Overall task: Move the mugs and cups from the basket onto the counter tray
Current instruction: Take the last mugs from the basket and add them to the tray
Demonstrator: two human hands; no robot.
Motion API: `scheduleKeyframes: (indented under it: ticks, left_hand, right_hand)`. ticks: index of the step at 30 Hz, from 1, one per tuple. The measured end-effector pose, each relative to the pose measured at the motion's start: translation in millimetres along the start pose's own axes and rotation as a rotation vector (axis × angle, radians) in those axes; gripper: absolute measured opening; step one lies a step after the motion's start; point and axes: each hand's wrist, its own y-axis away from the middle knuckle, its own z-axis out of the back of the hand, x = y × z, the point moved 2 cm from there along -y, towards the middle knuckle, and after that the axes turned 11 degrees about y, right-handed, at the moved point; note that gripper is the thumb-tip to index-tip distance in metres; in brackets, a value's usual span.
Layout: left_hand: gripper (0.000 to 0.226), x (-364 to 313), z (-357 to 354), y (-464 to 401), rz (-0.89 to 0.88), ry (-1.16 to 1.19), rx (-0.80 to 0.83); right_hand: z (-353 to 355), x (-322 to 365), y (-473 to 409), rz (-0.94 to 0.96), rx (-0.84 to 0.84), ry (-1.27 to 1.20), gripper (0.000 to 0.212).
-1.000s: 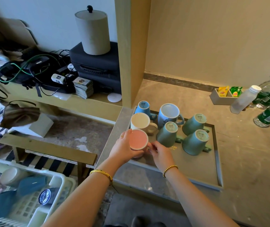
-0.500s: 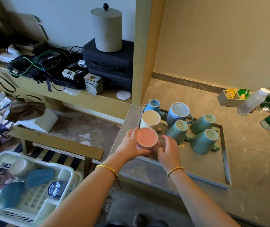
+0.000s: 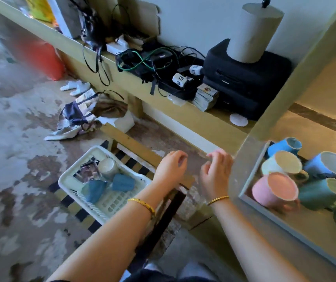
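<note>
The pink mug [image 3: 275, 192] stands upside down on the counter tray [image 3: 268, 210] at the right, beside a cream mug [image 3: 283, 165], blue mugs [image 3: 327, 167] and green mugs [image 3: 323, 193]. My left hand [image 3: 170, 169] and my right hand [image 3: 217, 171] hover empty between the tray and the white basket [image 3: 104, 202], fingers loosely curled. The basket sits low at the left and holds a white cup [image 3: 108, 167], two blue cups [image 3: 122, 182] and a shiny packet [image 3: 88, 169].
A wooden bench [image 3: 134, 147] stands under and behind the basket. The shelf behind carries black cases [image 3: 246, 82], cables [image 3: 142, 62], a card stack [image 3: 205, 97] and a grey canister [image 3: 252, 31]. A wooden post [image 3: 297, 78] borders the counter. Bags [image 3: 85, 115] lie on the floor.
Both hands let go of the pink mug, now standing on the tray, and moved left off the counter toward the basket. The view swung left and down.
</note>
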Motion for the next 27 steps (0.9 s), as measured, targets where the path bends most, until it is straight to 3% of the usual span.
scheduleKeyframes:
  ticks: [10,21,27]
  left_hand:
    - [0.022,125,110,42,0.333,0.010,-0.257]
    - [0.061,240,125,47,0.875,0.217,-0.271]
    - [0.073,291,103,21,1.041,0.359,-0.321]
  right_hand:
    - [-108,116,31,0.290,0.343,-0.085,0.023]
    - [-245,127,57,0.359,1.125,0.020,0.054]
    - [-317,117,60,0.366,1.428,0.162,0.066]
